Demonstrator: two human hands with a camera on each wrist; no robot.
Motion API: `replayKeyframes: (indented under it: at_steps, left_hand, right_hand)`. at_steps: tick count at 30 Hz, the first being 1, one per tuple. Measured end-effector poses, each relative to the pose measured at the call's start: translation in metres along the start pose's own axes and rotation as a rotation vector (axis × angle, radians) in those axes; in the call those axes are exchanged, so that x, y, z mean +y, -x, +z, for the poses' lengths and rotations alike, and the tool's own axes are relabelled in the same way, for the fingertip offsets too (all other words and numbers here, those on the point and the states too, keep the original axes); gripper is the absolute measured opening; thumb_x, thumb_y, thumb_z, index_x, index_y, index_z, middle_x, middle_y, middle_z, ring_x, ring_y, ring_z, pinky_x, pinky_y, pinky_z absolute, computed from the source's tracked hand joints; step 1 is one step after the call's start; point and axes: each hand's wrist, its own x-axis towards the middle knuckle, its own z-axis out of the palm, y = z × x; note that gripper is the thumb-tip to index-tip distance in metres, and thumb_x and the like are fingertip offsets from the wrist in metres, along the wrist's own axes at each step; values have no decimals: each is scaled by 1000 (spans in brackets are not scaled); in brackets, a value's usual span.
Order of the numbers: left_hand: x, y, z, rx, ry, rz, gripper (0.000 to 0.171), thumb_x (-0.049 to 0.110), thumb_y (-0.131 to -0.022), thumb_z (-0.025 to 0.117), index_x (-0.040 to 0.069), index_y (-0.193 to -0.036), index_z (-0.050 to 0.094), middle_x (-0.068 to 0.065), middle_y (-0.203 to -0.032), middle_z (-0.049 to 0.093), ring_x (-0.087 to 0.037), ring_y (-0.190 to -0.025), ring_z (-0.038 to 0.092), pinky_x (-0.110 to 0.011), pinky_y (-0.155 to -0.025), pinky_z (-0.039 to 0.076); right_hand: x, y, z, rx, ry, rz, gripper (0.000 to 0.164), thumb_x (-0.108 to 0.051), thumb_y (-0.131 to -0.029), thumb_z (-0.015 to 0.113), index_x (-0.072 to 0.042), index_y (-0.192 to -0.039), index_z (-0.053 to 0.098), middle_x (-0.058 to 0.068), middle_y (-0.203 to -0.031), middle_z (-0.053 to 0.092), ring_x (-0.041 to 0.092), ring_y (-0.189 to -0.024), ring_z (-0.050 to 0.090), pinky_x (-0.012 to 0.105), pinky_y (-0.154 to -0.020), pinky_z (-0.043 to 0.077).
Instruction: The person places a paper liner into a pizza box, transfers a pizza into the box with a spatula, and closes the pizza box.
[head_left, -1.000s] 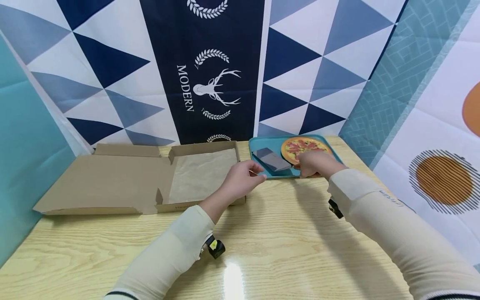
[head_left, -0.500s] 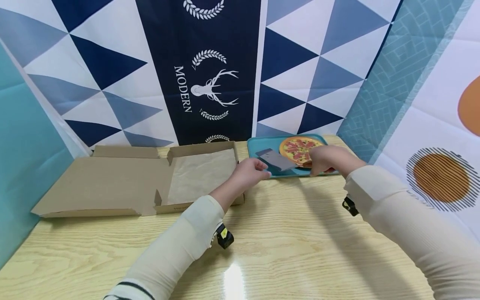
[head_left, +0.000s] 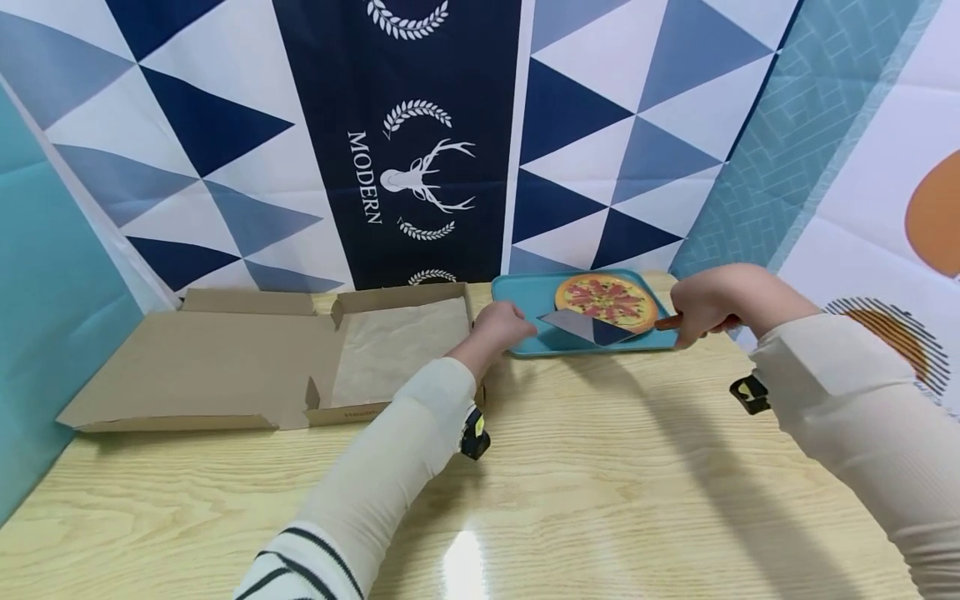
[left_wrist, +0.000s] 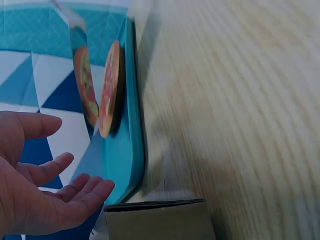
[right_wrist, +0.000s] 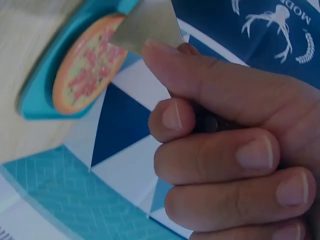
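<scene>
My right hand (head_left: 708,302) grips the brown handle of a pizza spatula (head_left: 585,326), its fingers curled round it in the right wrist view. The flat metal blade slants leftward above the front of a teal tray (head_left: 517,290), overlapping the pizza's near edge in the head view. On the tray's right half lies a round pizza (head_left: 600,296) with red and green toppings. By the tray's front left corner is my left hand (head_left: 498,327), holding nothing. The left wrist view shows that hand's fingers (left_wrist: 85,200) loosely spread, and the pizza mirrored in the blade (left_wrist: 85,80).
An opened cardboard pizza box (head_left: 225,358) stands left of the tray, its lid folded out to the left. Brown paper (head_left: 401,346) lines its base. Patterned cloth (head_left: 585,125) hangs behind the wooden table (head_left: 600,475).
The right hand has drawn back to the right and raised the spatula from the tray's left part, so its blade now slants over the front. The left hand shifted slightly towards the tray.
</scene>
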Motion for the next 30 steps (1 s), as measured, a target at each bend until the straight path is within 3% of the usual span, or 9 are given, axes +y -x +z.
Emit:
replayKeyframes:
  at_steps: [4, 8, 12, 17, 20, 23, 28, 30]
  left_hand:
    - [-1, -8, -2, 13, -77, 3, 19, 26, -79, 63, 11, -72, 55, 1, -76, 49, -14, -68, 44, -25, -58, 39]
    - [1, -11, -4, 37, -169, -35, 27, 30, -79, 62, 6, -92, 61, -2, -87, 55, -16, -74, 48, -26, -62, 42]
    - [3, -14, -3, 36, -148, -89, 40, 29, -80, 60, 4, -110, 54, -5, -96, 53, -18, -78, 47, -27, -65, 41]
    - [6, -18, 3, 21, -107, -118, 30, 27, -81, 58, 4, -100, 57, -5, -85, 51, -18, -69, 45, -28, -57, 39]
    - [7, -21, 6, 22, -143, -140, 21, 25, -82, 56, 6, -89, 58, -5, -76, 47, -17, -60, 43, -27, -50, 37]
    - [7, -24, 9, 16, -185, -174, 19, 24, -84, 51, 7, -88, 58, -5, -75, 49, -17, -58, 43, -26, -48, 35]
    - [9, -27, 14, 55, -170, -273, 30, 23, -87, 48, 5, -108, 57, -16, -107, 47, -27, -89, 45, -33, -65, 40]
    - [9, -28, 17, 63, -183, -283, 33, 23, -88, 47, 5, -114, 55, -17, -113, 46, -29, -97, 43, -37, -73, 40]
  right_hand:
    - [9, 5, 2, -16, -1, 2, 24, -31, -78, 64, -8, -80, 57, -4, -53, 38, 7, -42, 24, 18, -38, 23]
    - [16, 10, 8, -33, -7, -5, 25, -33, -78, 64, -9, -80, 55, -5, -53, 37, 7, -42, 24, 19, -38, 22]
    - [22, 16, 12, -57, -2, 9, 22, -29, -77, 65, -9, -74, 55, -5, -52, 35, 7, -42, 24, 18, -38, 21]
    - [27, 22, 12, -60, 49, 55, 24, -29, -76, 67, -9, -71, 56, -4, -55, 42, 5, -43, 27, 16, -39, 23]
    - [27, 23, 12, -54, 59, 83, 26, -30, -75, 69, -8, -73, 55, -1, -59, 47, 5, -44, 30, 16, -40, 25]
    - [27, 22, 11, -69, 53, 101, 26, -29, -75, 69, -7, -74, 56, 0, -61, 49, 5, -45, 30, 15, -40, 25]
    - [32, 18, 10, -111, 52, 130, 23, -28, -77, 68, -7, -72, 60, -4, -57, 45, 3, -44, 28, 15, -41, 23]
    - [36, 16, 11, -120, 68, 150, 24, -29, -76, 69, -7, -73, 60, -5, -55, 42, 3, -43, 27, 14, -42, 22]
